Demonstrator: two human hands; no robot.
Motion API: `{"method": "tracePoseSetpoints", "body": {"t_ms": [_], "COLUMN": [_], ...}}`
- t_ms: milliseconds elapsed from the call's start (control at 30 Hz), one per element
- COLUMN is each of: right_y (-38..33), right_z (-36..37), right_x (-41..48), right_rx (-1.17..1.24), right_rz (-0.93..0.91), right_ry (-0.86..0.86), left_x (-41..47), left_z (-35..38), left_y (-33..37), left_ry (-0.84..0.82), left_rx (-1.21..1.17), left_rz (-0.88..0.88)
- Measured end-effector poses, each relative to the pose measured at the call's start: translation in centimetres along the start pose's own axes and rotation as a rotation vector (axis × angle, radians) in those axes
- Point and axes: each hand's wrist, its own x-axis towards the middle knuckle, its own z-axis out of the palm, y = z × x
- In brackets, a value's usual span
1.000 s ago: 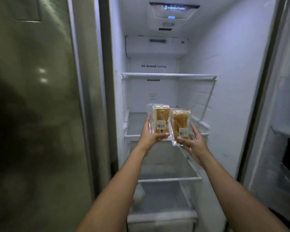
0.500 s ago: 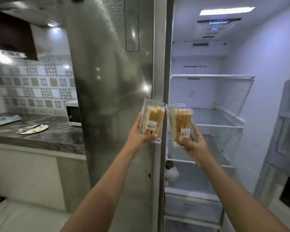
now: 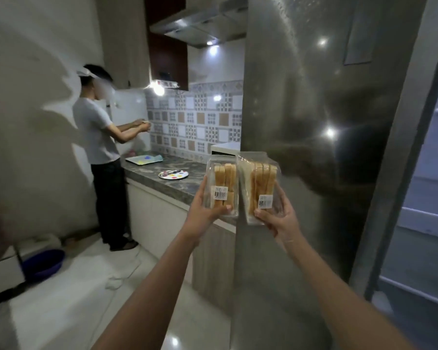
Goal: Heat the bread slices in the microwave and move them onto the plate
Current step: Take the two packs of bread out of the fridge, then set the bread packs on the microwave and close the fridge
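Two clear plastic packs of sliced bread are held up side by side in front of me. My left hand (image 3: 203,213) grips the left bread pack (image 3: 222,184) from below. My right hand (image 3: 278,218) grips the right bread pack (image 3: 259,185) the same way. Each pack carries a white barcode label. Beyond them, on the dark stone counter (image 3: 162,184), lies a white plate (image 3: 173,174) with coloured dots and utensils on it. A corner of the white microwave (image 3: 224,149) shows behind the packs, mostly hidden by the fridge.
The steel fridge door (image 3: 314,147) stands close on my right, with the open fridge compartment (image 3: 430,198) at the far right. Another person (image 3: 99,157) stands at the counter's far end beside a tray (image 3: 144,159). A blue basin (image 3: 42,265) sits on the floor at left.
The view has swung left, away from the open fridge and toward the kitchen counter. Both hands still hold the bread packs, now out of the fridge and in front of the counter.
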Motion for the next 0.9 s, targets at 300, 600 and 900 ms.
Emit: {"method": "tracePoseSetpoints", "body": {"t_ms": [300, 600, 900], "right_y": [9.7, 19.2, 30.4], "right_z": [6.1, 11.2, 17.8], "right_x": [15.2, 27.8, 40.7], "right_rx": [-0.026, -0.017, -0.007], "right_rz": [0.127, 0.24, 0.311], "right_ry": [-0.145, -0.314, -0.342], "left_x": [7.3, 11.9, 21.2], "left_z": [-11.7, -21.9, -35.5], "left_y": [-2.9, -5.2, -8.8], "left_ry": [0.296, 0.575, 0.647], "left_rx": [0.024, 0.019, 0.001], "left_rz": [0.03, 0.02, 0.006]}}
